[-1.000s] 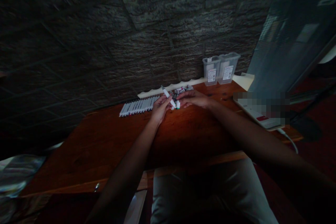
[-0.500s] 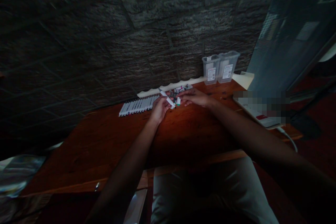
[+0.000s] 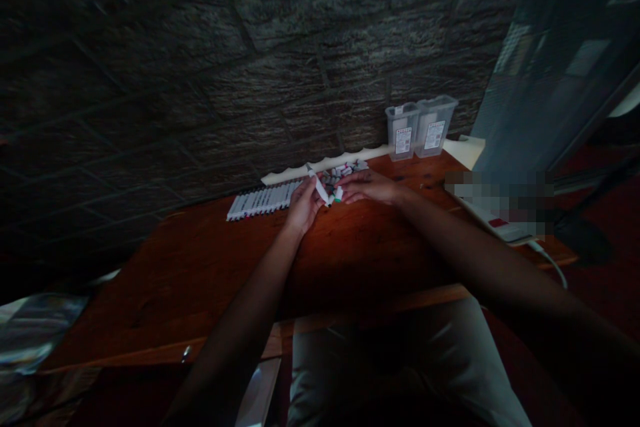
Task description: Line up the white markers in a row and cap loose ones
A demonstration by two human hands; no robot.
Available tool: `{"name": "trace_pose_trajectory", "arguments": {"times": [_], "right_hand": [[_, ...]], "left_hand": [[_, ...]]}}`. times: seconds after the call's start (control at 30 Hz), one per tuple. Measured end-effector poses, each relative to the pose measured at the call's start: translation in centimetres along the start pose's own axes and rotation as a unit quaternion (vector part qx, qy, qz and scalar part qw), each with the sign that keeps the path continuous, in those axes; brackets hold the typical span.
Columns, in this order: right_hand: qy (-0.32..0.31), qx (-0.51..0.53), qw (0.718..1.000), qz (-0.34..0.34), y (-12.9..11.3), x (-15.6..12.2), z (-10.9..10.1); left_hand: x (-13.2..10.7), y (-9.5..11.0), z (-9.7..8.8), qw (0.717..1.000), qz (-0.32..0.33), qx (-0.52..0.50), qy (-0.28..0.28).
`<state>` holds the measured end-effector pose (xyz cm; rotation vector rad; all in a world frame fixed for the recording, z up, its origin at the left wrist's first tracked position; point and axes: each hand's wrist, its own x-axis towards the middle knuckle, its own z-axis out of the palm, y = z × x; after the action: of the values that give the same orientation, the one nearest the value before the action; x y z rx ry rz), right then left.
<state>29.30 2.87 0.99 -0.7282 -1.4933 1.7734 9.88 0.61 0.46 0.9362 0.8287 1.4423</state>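
Observation:
A white marker (image 3: 319, 186) is pinched in my left hand (image 3: 303, 207), tilted, with its dark end up and its lower end toward the right hand. In the fingers of my right hand (image 3: 367, 187) is a white marker cap (image 3: 339, 193) with a green band, close to the marker's lower end. Left of my hands a row of white markers (image 3: 265, 199) lies side by side. Behind my fingers a pile of loose caps (image 3: 349, 168) shows in part; the hands hide the rest.
Two clear plastic containers (image 3: 435, 127) with labels stand at the back right. A pale wavy-edged strip (image 3: 280, 177) runs along the brick wall (image 3: 300, 80). On the right of the wooden table (image 3: 200, 280) lies a laptop-like device (image 3: 505, 223), partly blurred, with a white cable (image 3: 550, 260).
The marker in my left hand has turned a little more upright. My right hand has shifted slightly left with the cap, nearer the marker's lower end.

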Motion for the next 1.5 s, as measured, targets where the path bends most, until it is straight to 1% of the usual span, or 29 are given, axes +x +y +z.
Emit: {"name": "trace_pose_trajectory", "arguments": {"times": [0.1, 0.33, 0.5, 0.7, 0.9, 1.03, 1.27, 1.5], "right_hand": [[-0.003, 0.014, 1.0, -0.006, 0.14, 0.1, -0.07], [-0.043, 0.03, 0.999, -0.013, 0.15, 0.05, -0.05], [-0.057, 0.037, 0.997, -0.02, 0.03, -0.05, -0.04], [-0.056, 0.031, 0.998, -0.011, 0.04, -0.01, -0.11], [-0.066, 0.023, 0.997, -0.012, 0.2, 0.08, -0.32], [-0.063, 0.028, 0.997, -0.016, 0.17, 0.04, -0.24], [-0.05, 0.029, 0.998, -0.019, 0.06, -0.11, -0.03], [-0.058, 0.018, 0.998, -0.015, 0.06, -0.14, 0.0]], "left_hand": [[0.1, -0.13, -0.1, 1.0, 0.013, -0.007, 0.01], [-0.03, -0.1, -0.12, 1.0, 0.021, -0.007, -0.001], [-0.05, -0.07, -0.08, 0.999, 0.029, -0.015, -0.005], [0.09, -0.04, -0.31, 0.999, 0.036, -0.016, -0.007], [0.04, 0.02, -0.06, 0.999, 0.043, -0.009, -0.002], [-0.04, 0.01, 0.06, 0.999, 0.036, -0.012, 0.008], [-0.11, -0.03, 0.05, 1.0, 0.026, 0.003, 0.005], [-0.34, 0.1, 0.3, 0.999, 0.032, 0.004, 0.011]]}}
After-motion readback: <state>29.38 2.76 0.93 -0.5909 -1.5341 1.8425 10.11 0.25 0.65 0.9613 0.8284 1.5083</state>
